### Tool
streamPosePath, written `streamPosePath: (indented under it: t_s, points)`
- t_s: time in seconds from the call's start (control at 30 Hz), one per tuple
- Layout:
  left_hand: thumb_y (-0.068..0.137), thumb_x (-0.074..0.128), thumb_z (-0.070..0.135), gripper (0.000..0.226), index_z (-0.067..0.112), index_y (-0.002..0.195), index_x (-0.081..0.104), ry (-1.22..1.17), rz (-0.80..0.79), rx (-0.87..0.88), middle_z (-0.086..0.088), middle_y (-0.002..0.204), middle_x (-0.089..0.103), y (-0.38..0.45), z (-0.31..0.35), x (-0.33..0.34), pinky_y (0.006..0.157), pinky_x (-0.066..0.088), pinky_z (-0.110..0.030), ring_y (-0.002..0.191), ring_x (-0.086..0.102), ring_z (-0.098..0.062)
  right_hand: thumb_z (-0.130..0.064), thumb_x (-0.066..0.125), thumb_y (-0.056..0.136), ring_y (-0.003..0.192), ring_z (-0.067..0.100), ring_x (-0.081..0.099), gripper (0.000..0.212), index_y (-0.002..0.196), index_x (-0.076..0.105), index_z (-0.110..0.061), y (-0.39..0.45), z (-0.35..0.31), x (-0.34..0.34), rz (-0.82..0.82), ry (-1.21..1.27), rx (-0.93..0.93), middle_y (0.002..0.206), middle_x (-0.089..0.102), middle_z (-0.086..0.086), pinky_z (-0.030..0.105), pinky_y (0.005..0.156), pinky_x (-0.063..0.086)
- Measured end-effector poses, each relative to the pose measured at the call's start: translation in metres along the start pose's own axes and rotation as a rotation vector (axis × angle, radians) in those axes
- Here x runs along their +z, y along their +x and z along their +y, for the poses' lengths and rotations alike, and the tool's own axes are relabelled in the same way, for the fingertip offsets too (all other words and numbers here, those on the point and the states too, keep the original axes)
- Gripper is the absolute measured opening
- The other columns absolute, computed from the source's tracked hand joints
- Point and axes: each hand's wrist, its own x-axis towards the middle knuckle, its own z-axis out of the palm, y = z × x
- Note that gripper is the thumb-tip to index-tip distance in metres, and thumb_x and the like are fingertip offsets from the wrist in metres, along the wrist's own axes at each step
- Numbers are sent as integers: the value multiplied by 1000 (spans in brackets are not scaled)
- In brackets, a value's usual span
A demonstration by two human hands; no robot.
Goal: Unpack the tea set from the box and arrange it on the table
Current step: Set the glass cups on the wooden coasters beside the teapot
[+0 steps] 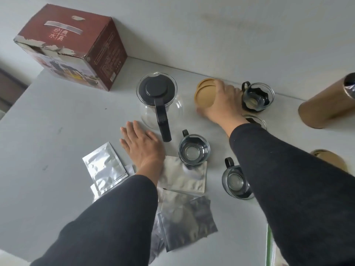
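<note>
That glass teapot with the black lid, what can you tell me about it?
The glass teapot has a clear, rounded body that looks empty, capped by a black lid with a round raised centre. A straight black handle runs from the lid toward the person, ending near the left hand, which lies flat on the table without touching it. The pot stands upright near the wall, between the red box and the tan round disc under the right hand.

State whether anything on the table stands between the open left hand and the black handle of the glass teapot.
Nothing visible does. The left hand lies flat on the white table, just left of the glass teapot's black handle, with only bare tabletop between them. The silver foil pouches lie nearer the person.
</note>
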Motion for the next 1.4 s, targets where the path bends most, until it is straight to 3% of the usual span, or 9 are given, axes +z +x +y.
streamPosePath:
  t_s: [0.13,0.3,0.67,0.83,0.97,1.13,1.4]
  points:
    - [98,22,29,57,15,152,11,-15,-9,6,0,160,3,0,-1,0,120,-8,-38,148,-6,-19,-51,76,67,122,33,38,90,139,32,-19,-22,6,-6,-112,20,-115,134,43,15,36,98,34]
    - [98,22,29,58,14,152,9,-3,-9,28,-2,160,3,0,-3,0,120,-7,-39,148,-7,-21,-52,78,64,123,32,37,91,136,35,-18,-36,8,-5,-209,-58,-191,132,46,14,39,98,38]
    - [99,21,29,57,13,152,8,-4,1,39,-3,160,2,1,-4,1,119,-8,-39,148,-7,-22,-36,79,72,119,37,50,82,139,36,-14,-36,2,-7,-336,-125,-180,129,53,18,41,92,45]
    - [99,21,29,57,11,152,7,-8,-15,50,-5,160,1,1,-4,0,119,-6,-40,148,-7,-23,-33,68,84,128,32,43,68,141,36,-13,-56,5,-27,-150,11,-201,138,47,14,39,101,38]
    - [99,21,29,57,9,151,10,-54,-16,64,-6,160,4,4,-6,0,120,-5,-42,148,-5,-23,-45,66,82,129,25,41,67,136,43,-15,-91,16,-35,41,147,-165,137,48,8,34,103,34]
    - [98,23,18,53,5,149,16,-170,-19,134,-7,159,10,-2,-9,-7,120,-1,-40,148,0,-23,-55,72,71,124,22,44,77,131,48,-13,-151,33,-33,221,220,-107,132,52,4,36,103,38]
    - [99,25,15,52,3,149,17,-212,-47,137,-10,159,10,-25,-18,-12,121,0,-38,148,0,-25,-65,76,58,127,25,38,108,144,29,-19,-220,50,3,263,302,73,135,43,7,40,104,37]
